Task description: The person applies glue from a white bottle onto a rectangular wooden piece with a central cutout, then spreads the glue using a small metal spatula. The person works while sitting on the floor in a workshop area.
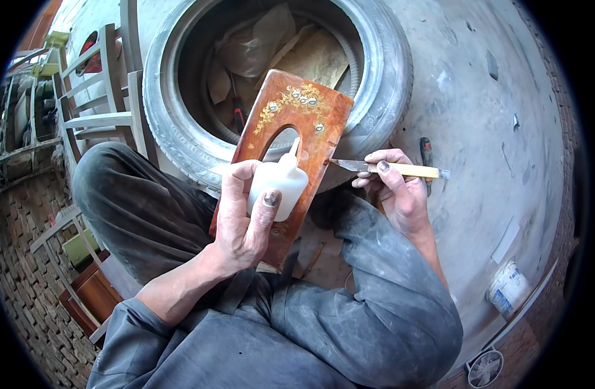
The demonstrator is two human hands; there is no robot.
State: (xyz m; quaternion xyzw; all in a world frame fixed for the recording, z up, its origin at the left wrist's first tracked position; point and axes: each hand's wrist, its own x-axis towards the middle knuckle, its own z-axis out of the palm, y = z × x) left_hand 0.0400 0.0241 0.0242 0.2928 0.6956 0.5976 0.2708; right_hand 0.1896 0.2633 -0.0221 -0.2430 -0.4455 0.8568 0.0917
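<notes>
A reddish-brown wooden panel (330, 107) with gold floral decoration, pale round inlays and an arched cut-out lies tilted across my lap, its far end over a tyre. My left hand (236, 214) is closed around a white squeeze bottle (281, 188), its narrow nozzle pointing up beside the cut-out. In my right hand (398, 188) is a knife (417, 170) with a pale yellow handle, pinched between thumb and fingers. The blade tip meets the panel's right edge, by a small dark notch. The bottle hides part of the panel's lower half.
The large grey tyre (385, 78) lies flat ahead, holding plastic, paper and a red-handled tool (238, 117). A dark-handled tool (426, 152) lies right of it. Grey wooden chair frames (100, 120) stand left. A white bucket (508, 288) and a small fan (485, 368) sit at lower right.
</notes>
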